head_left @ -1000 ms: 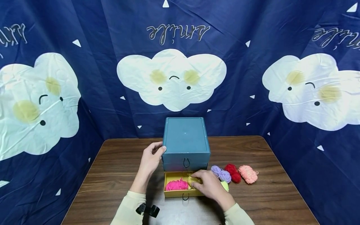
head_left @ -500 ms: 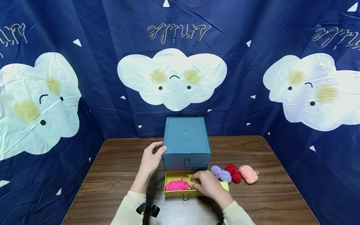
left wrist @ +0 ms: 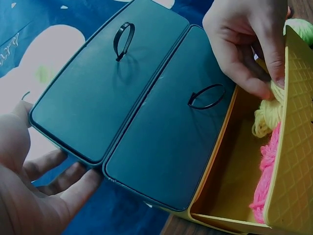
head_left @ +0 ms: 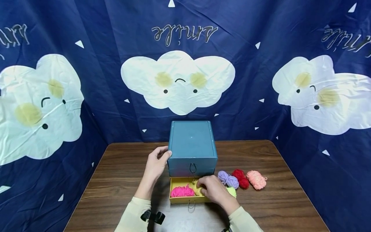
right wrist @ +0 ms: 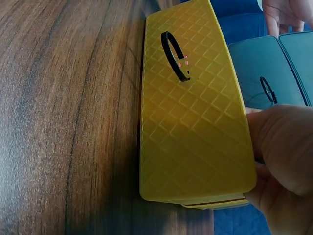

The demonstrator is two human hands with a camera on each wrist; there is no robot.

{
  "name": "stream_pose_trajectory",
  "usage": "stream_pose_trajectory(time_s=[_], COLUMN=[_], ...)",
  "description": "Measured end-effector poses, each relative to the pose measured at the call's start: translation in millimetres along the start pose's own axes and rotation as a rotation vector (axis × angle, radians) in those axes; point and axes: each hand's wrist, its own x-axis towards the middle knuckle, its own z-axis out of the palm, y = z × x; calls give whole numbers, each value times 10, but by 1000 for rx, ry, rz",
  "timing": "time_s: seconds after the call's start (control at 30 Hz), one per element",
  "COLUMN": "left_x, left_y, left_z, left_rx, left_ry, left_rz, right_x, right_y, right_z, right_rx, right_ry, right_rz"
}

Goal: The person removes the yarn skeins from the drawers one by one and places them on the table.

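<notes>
A teal drawer box (head_left: 192,138) stands on the table, its yellow bottom drawer (head_left: 185,199) pulled out. My left hand (head_left: 156,164) rests against the box's left side, with the fingers stretched along it in the left wrist view and the thumb at the edge. Inside the drawer, my right hand (head_left: 215,190) pinches a skein of yellow yarn (left wrist: 266,117) between thumb and fingertips. A pink yarn skein (head_left: 182,191) lies beside it in the drawer. The right wrist view shows the drawer front with a black loop handle (right wrist: 171,58); the drawer's contents are hidden there.
Right of the drawer lie skeins of purple yarn (head_left: 228,179), red yarn (head_left: 241,179) and peach yarn (head_left: 256,179). Bright green yarn (head_left: 232,191) shows partly behind the right hand. The wooden table (head_left: 124,187) is surrounded by a blue cloud-print curtain (head_left: 246,32).
My right hand's fingers have drawn slightly right and closer together, showing more of the yellow yarn. The left hand and the box have stayed in place.
</notes>
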Motion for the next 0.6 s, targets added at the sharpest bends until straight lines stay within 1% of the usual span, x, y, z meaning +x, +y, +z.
stream_pose_trajectory(time_s=[0.27, 0.6], left_x=[12, 36], left_y=[32, 66], left_z=[-10, -18], left_rx=[15, 16], left_ry=[-7, -8], left_rz=[-6, -24], right_x=[-12, -18], right_y=[-2, -84], right_z=[-72, -244], right_rx=[48, 107], right_ry=[42, 113], right_rz=[-51, -51])
